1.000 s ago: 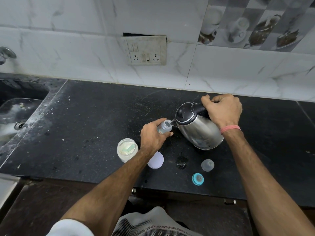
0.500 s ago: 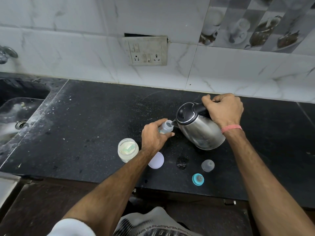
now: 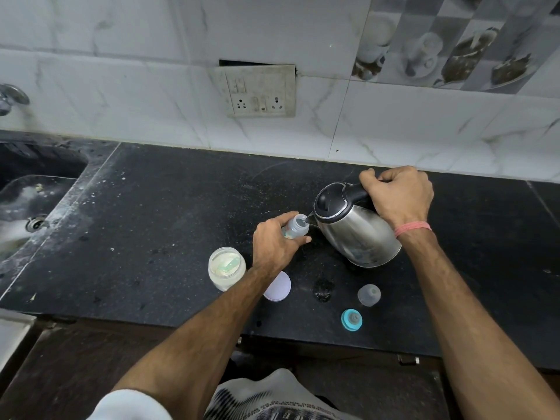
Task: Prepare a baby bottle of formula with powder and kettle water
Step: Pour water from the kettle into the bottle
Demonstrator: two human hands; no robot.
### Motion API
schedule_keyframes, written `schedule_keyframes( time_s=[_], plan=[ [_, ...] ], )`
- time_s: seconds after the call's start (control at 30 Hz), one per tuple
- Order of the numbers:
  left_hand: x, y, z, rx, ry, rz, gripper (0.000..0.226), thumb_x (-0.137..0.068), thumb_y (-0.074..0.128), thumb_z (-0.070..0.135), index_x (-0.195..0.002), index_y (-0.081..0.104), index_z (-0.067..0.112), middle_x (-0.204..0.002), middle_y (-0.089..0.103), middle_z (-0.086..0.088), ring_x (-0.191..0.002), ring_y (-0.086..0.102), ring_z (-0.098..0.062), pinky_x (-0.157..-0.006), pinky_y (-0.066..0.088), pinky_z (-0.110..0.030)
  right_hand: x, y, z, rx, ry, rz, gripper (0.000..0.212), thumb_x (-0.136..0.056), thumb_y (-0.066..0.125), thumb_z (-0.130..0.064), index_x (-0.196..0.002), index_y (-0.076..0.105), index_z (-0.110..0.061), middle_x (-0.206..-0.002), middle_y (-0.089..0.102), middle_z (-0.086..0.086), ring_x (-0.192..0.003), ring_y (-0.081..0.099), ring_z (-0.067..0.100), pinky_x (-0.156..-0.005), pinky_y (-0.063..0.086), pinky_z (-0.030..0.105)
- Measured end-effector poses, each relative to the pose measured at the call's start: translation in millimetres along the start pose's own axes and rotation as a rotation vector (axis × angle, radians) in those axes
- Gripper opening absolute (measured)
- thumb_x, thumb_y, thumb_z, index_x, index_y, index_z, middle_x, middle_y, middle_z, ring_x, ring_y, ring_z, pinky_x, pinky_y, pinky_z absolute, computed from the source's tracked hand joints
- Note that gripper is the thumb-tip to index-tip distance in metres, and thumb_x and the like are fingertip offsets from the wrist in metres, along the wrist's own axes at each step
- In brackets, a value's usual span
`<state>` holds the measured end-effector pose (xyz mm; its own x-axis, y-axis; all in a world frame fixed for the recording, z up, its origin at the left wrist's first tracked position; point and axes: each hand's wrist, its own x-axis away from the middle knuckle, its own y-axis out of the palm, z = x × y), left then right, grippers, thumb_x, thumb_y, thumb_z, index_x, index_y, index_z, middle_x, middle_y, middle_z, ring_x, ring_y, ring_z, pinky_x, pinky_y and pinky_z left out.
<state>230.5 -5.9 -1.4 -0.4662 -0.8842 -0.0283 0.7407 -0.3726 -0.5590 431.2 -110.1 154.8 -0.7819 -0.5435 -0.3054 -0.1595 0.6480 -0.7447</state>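
Little has changed over the last second: at frame centre the right hand (image 3: 400, 197) still grips the tilted kettle (image 3: 354, 228), spout at the bottle (image 3: 295, 227) mouth, left hand (image 3: 274, 242) fingers wrapped round it above the tabletop (image 3: 169, 213) (pouring apparently continues).

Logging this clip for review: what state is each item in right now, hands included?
Kettle: lid shut, tilted, spout at the bottle mouth.
Baby bottle: uncapped, held upright on the counter.
Powder jar: open, scoop inside.
Jar lid: off, flat on the counter.
Teal nipple ring: off the bottle.
Clear cap: off, standing apart.
Left hand: grips the bottle.
Right hand: grips the kettle handle.
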Motion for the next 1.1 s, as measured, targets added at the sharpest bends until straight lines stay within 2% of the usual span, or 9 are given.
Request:
schedule_keyframes(
  time_s=[0.43,1.1],
  plan=[
    [-1.4,3.6,0.2,0.025,-0.008,0.000,0.066,-0.073,0.106,0.042,-0.134,0.080,0.038,-0.127,0.081,0.020,-0.116,0.075,-0.004,-0.109,0.060,-0.039,-1.3,-1.9,-4.8,0.021,-0.014,0.001,0.054,-0.087,0.066,-0.049,-0.049,0.062,-0.012,-0.042,0.047,0.000,-0.055,0.054,0.026,-0.082,0.058,0.044],
    [-4.0,3.3,0.0,0.033,-0.012,-0.007,0.065,-0.074,0.106,0.042,-0.134,0.080,0.036,-0.124,0.082,0.019,-0.115,0.075,-0.005,-0.109,0.061,-0.040,-4.6,-0.7,-5.1,0.013,-0.017,-0.003,0.054,-0.086,0.063,-0.052,-0.049,0.064,-0.012,-0.043,0.052,0.001,-0.055,0.057,0.028,-0.087,0.059,0.046]
  ],
)
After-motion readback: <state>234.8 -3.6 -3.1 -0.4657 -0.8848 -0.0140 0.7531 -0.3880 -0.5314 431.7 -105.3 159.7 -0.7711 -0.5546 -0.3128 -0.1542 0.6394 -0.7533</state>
